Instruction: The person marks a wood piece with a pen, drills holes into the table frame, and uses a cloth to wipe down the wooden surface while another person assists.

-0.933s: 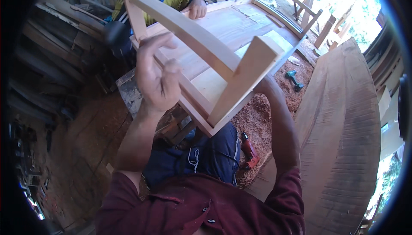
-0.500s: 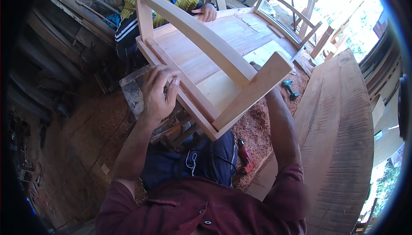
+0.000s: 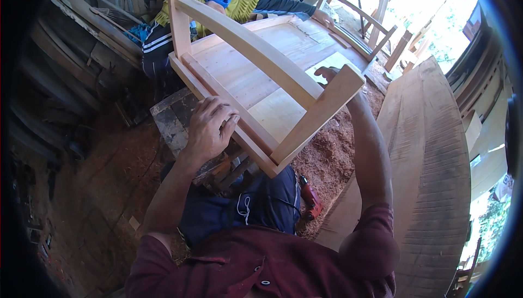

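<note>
A pale wooden furniture frame (image 3: 248,140) with a flat panel (image 3: 239,83) stands in front of me, its near end toward my lap. A curved rail (image 3: 256,47) arches across that end between an upright post (image 3: 180,23) and a tilted post (image 3: 321,118). My left hand (image 3: 210,126) is closed over the near edge rail, fingers on top and thumb at the outer side. Beyond the tilted post, my right hand (image 3: 328,74) is partly hidden; its visible fingers are apart and bent, and I see nothing in them.
Across the frame sits a person in a yellow top (image 3: 242,4), one hand (image 3: 323,17) on the far edge. A red power drill (image 3: 311,199) lies on wood shavings (image 3: 332,145) by my leg. A wide plank (image 3: 414,178) stretches along the right; stacked boards (image 3: 92,25) stand left.
My left hand has settled onto the edge rail. My right hand has risen beside the tilted post. The other person's arm has reached toward the far corner. The green drill has gone from sight.
</note>
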Demonstrator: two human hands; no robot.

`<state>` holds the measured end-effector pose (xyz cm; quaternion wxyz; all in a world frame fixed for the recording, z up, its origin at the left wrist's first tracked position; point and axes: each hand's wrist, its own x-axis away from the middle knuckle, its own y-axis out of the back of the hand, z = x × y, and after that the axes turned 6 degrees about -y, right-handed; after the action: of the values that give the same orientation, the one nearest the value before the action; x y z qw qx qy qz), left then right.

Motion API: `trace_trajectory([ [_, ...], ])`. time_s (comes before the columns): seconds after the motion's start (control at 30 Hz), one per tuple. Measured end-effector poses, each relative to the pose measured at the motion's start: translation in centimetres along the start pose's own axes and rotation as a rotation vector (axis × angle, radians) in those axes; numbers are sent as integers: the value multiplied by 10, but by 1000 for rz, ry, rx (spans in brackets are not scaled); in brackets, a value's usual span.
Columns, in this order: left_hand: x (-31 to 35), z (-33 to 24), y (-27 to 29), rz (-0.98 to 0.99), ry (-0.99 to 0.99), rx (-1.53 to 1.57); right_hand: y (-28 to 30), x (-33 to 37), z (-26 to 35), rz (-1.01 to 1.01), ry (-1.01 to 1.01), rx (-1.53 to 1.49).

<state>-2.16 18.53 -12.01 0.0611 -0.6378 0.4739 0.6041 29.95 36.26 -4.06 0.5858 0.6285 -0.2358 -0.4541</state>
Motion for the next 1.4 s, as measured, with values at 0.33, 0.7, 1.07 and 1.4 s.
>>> trace_trajectory([
  [0.33, 6, 2, -9, 48, 8, 14, 15, 14, 3, 173, -111, -101],
  [0.7, 8, 8, -7, 100, 33, -8, -47, 1, -53, 113, -15, -93],
  [1.07, 4, 12, -13, 328, -53, -103, -55, 10, -71, 129, -164, -636],
  [1.4, 11, 14, -18, 412, 8, -140, -55, 13, -51, -181, 8, -1],
])
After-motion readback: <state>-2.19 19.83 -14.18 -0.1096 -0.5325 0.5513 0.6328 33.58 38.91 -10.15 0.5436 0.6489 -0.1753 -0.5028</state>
